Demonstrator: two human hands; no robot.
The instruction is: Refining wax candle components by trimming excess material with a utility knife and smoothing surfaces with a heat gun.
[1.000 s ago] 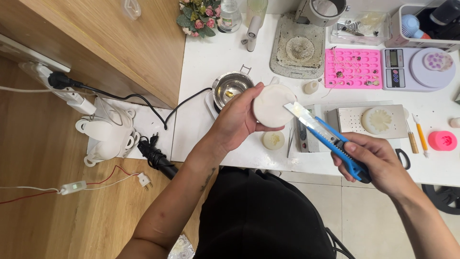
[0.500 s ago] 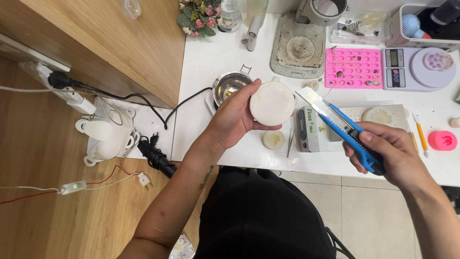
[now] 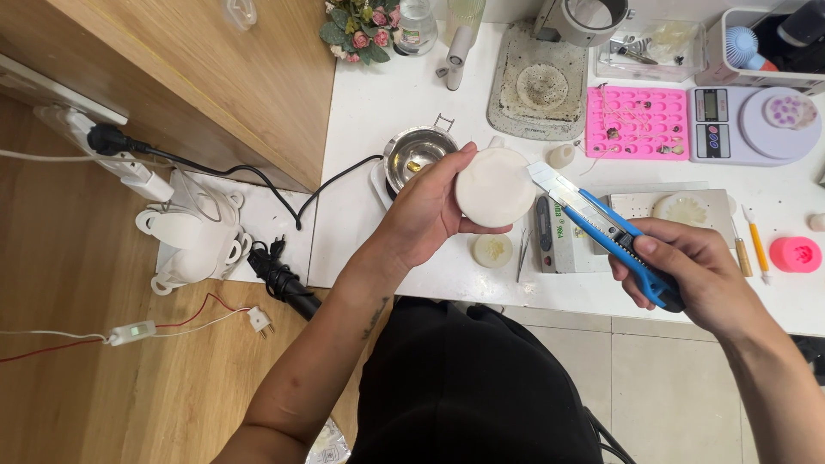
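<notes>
Left hand [image 3: 430, 210] is raised above the white table [image 3: 378, 112], fingers curled around the edge of a round white disc [image 3: 496, 187]. Thumb sits on the disc's upper rim, the other fingers wrap its lower rim, so the flat face is turned up toward the camera. The disc is in the air, over the near part of the table, just right of a small metal bowl [image 3: 417, 155].

Right hand [image 3: 687, 271] is closed in a full fist-like grip on the handle of a blue box cutter [image 3: 606, 228]. Blade is out and points up and to the left; its tip lies at the right rim of the disc, touching or nearly so; contact cannot be confirmed from this view.

On the table under the disc: a small pale round puck [image 3: 492, 250]. To the right of it, a small grey device [image 3: 554, 232] lying flat, partly behind the cutter. Further back: a pink mould tray [image 3: 636, 120] with many small cavities, a kitchen scale [image 3: 752, 125], a grey square mat [image 3: 540, 86] with a round ridged centre. Far right edge: a small pink round mould [image 3: 795, 254] and a yellow-handled tool [image 3: 756, 245].

A black cord [image 3: 258, 185] runs from the wall plug across the wooden floor to the metal bowl.
</notes>
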